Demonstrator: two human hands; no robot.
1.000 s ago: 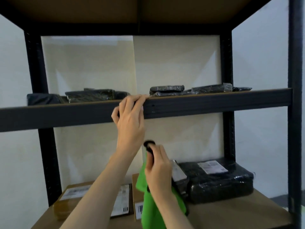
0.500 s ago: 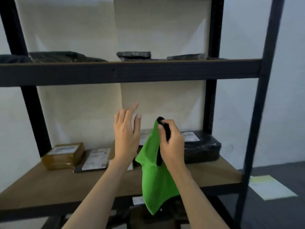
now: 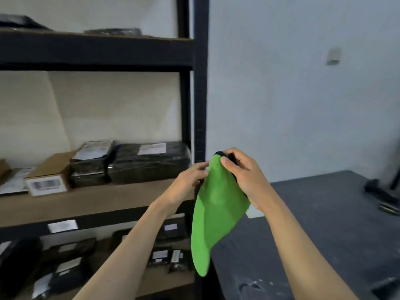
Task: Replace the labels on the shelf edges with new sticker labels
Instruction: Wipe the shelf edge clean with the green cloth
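Observation:
A green cloth (image 3: 216,213) hangs in front of the rack's right post (image 3: 200,94). My right hand (image 3: 242,176) is shut on its top together with a small black object (image 3: 227,156). My left hand (image 3: 188,182) touches the cloth's upper left edge with its fingertips; whether it grips the cloth is unclear. A white label (image 3: 62,226) sits on the black front edge of the middle shelf (image 3: 97,221). The upper shelf's front edge (image 3: 97,50) shows no label.
Black wrapped parcels (image 3: 149,163) and a cardboard box (image 3: 47,176) lie on the middle shelf. More dark parcels (image 3: 65,256) fill the shelf below. At right is dark grey floor (image 3: 324,213) with a white sheet (image 3: 253,212) and dark tools (image 3: 381,195).
My left hand left the upper shelf edge, dropped and came over to the cloth. The view swung down and right, so the rack's right post and the floor now show.

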